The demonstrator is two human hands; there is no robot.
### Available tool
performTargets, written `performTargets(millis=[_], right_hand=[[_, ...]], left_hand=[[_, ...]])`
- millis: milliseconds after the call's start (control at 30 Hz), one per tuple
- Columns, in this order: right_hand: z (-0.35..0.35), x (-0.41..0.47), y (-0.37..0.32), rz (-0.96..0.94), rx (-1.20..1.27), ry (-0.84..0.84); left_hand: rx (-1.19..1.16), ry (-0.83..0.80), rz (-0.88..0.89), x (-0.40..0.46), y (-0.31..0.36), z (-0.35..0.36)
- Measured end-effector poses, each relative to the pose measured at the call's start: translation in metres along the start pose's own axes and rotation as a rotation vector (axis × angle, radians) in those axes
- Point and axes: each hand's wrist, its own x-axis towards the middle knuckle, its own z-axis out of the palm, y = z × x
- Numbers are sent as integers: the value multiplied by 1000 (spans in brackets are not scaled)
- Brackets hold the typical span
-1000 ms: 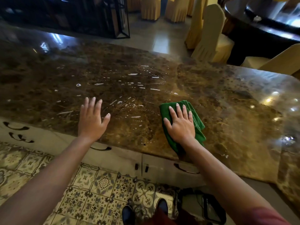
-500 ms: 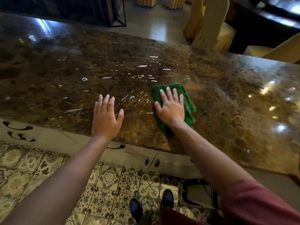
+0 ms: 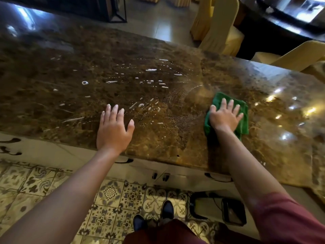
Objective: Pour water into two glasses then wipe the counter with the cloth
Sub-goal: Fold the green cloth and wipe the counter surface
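Note:
A green cloth (image 3: 243, 111) lies on the brown marble counter (image 3: 88, 67), right of centre. My right hand (image 3: 225, 117) presses flat on the cloth with fingers spread. Faint curved wet streaks (image 3: 181, 101) trail to the left of the cloth. Scattered water drops (image 3: 151, 69) glisten across the middle of the counter. My left hand (image 3: 114, 129) rests flat and open on the counter near its front edge, holding nothing. No glasses are in view.
Yellow-covered chairs (image 3: 216, 30) stand beyond the counter's far edge, beside a dark round table (image 3: 281, 23). White cabinet drawers (image 3: 52, 152) with dark handles sit under the counter. A patterned tile floor (image 3: 44, 182), my shoes and a black object (image 3: 232, 213) lie below.
My right hand has slid the cloth to the right across the counter, leaving wet streaks behind it. My left hand stays flat near the front edge.

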Motion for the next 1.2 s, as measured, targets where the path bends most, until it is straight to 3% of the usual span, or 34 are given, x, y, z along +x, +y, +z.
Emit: performTargets(millis=[167, 333, 400, 500, 700, 767, 833, 1000, 1100, 1200], right_hand=[[13, -48, -87, -320, -38, -52], [34, -137, -55, -689, -49, -80], [29, -121, -29, -656, -82, -82], [15, -63, -15, -423, -85, -74], [2, 48, -123, -251, 8, -83], [11, 34, -159, -339, -28, -91], [25, -11, -166, -554, -55, -110], [39, -110, -77, -855, -17, -88], [29, -80, -52, -832, -55, -88], [11, 9, -64, -587, -74, -75]], left_hand=[[-5, -16, -19, 2, 0, -1], [-14, -47, -28, 1, -1, -3], [-15, -47, -28, 2, -2, -2], [-21, -43, -34, 0, -1, -2], [-22, -26, -49, 0, 3, -4], [-32, -23, -44, 2, 4, -5], [-41, -18, -46, 0, 4, -4], [-132, 0, -29, 1, -2, -5], [-83, -32, -35, 1, -1, -4], [-13, -49, -49, 2, 0, -3]])
